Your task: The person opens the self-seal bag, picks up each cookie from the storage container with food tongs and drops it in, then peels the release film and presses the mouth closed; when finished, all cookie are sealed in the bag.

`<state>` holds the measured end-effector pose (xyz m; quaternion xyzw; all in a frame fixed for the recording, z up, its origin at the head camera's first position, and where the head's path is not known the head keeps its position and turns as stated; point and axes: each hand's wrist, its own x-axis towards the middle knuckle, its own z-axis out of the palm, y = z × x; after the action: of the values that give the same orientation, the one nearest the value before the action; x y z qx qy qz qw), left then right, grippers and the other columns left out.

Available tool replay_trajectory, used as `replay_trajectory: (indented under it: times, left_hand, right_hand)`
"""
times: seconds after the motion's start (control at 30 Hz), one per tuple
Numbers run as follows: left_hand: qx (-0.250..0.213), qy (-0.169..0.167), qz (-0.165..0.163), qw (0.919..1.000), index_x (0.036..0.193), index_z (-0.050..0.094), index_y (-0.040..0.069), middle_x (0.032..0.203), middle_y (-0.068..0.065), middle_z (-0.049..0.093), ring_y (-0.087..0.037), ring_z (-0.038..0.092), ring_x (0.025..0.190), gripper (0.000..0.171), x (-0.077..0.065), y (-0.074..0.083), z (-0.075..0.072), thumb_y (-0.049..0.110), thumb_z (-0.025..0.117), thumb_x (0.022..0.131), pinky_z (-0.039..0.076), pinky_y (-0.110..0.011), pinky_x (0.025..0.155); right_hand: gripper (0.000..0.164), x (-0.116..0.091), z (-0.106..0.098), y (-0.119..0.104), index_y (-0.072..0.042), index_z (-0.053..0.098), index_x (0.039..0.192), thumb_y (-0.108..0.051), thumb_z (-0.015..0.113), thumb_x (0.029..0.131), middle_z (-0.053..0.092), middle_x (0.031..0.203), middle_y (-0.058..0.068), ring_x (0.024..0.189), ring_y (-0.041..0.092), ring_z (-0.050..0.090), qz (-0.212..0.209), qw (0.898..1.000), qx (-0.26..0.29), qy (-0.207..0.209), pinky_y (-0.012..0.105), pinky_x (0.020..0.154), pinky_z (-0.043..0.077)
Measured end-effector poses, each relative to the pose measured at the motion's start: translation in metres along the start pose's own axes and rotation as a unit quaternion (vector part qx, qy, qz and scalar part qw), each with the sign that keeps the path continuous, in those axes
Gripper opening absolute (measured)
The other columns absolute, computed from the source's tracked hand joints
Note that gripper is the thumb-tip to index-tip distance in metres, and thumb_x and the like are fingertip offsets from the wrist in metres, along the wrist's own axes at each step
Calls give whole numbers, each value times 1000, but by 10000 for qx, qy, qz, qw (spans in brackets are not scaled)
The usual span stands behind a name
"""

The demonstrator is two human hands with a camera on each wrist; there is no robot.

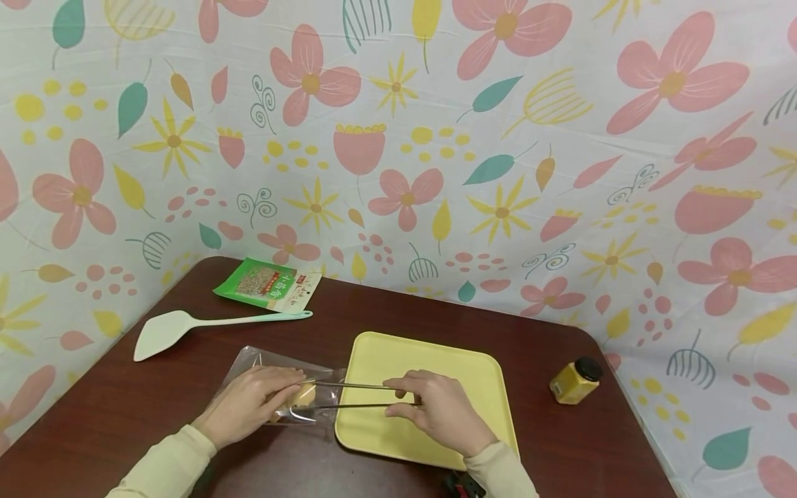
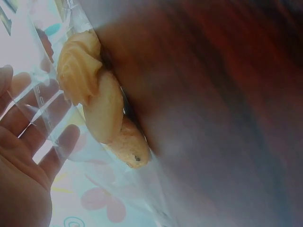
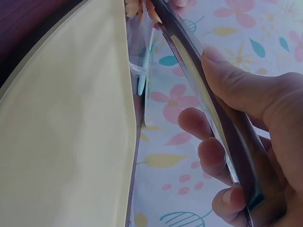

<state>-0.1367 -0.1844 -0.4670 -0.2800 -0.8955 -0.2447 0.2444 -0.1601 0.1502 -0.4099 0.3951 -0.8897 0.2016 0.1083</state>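
Note:
My right hand (image 1: 438, 408) grips metal tongs (image 1: 367, 386) above the yellow tray, its thumb on one arm and fingers curled along the other. Leftward, the tong ends reach into a clear plastic bag (image 1: 324, 401). Inside it, in the left wrist view, lie a swirled cookie (image 2: 78, 68), a smooth pale cookie (image 2: 104, 109) and a browner cookie (image 2: 130, 146) with a dark speck. With its fingers against the film, my left hand (image 1: 252, 401) holds the bag near its opening. That hand hides part of the bag in the head view.
The yellow tray (image 1: 398, 436) lies right beside the bag. Behind are a pale spatula (image 1: 168, 332) and a green seasoning packet (image 1: 264, 285). A yellow jar with a black lid (image 1: 575, 380) stands at the right. Near my right sleeve is a dark object (image 1: 461, 484). Flowered cloth borders the table.

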Motion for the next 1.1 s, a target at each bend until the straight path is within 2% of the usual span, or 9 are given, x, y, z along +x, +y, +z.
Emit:
replay_trajectory:
  times: [0.1, 0.3, 0.6, 0.77, 1.1]
  left_hand:
    - [-17, -86, -88, 9999, 109, 72, 16, 108, 9, 67, -10, 62, 99, 23, 0, 0, -1, 23, 69, 87, 51, -34, 84]
    - [-81, -159, -174, 9997, 110, 72, 18, 109, 10, 67, -9, 61, 101, 23, -1, 1, -1, 26, 67, 88, 51, -34, 85]
    - [-23, -63, -33, 10000, 110, 72, 15, 108, 7, 68, -11, 62, 100, 24, 0, 2, -1, 23, 69, 87, 51, -34, 84]
    - [16, -71, 11, 10000, 110, 72, 14, 108, 6, 68, -11, 62, 99, 24, 1, 1, -1, 22, 69, 87, 51, -34, 83]
    - [-93, -147, -94, 9998, 110, 72, 16, 108, 7, 68, -9, 62, 99, 24, 1, 1, -1, 23, 69, 87, 51, -34, 84]
  right_hand:
    - [37, 3, 2, -1, -31, 68, 110, -55, 59, 83, 60, 83, -19, 58, -9, 43, -16, 10000, 47, -44, 16, 52, 39]
    - [35, 9, 6, -3, -31, 68, 111, -51, 63, 83, 61, 84, -15, 58, -8, 43, -82, 9998, 137, -139, 15, 50, 39]
    - [34, 18, 12, -6, -27, 69, 111, -42, 71, 81, 60, 83, -17, 59, -8, 44, -204, 9996, 93, -184, 15, 50, 38]
    - [33, 21, 14, -7, -28, 68, 111, -42, 71, 81, 61, 83, -16, 59, -8, 44, -270, 9995, 106, -135, 14, 50, 38]
    - [33, 22, 17, -10, -29, 68, 110, -41, 72, 80, 58, 82, -20, 58, -8, 44, -281, 9993, 213, -108, 14, 49, 38]
